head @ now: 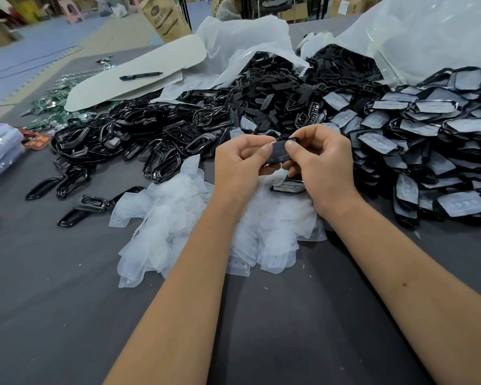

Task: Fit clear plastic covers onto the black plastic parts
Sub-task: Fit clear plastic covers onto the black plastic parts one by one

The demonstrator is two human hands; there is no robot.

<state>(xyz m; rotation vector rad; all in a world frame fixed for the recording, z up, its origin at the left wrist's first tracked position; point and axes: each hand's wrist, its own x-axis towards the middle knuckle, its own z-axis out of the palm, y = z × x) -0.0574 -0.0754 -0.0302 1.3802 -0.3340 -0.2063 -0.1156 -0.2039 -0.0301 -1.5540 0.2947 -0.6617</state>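
Two hands on one black part [278,153] at frame centre, above the pile of clear covers [206,218] at centre-bottom. Looks light and stiff; cover on it thin, flexible, probably slippery, so best pinched at the rim, thumbs pressing the face. Left hand [240,159] curled round the part's left end, thumb on top. Right hand [321,159] pinching the right end, likewise. Loose black frames [139,140] centre-left; finished pieces [428,134] stacked at right.
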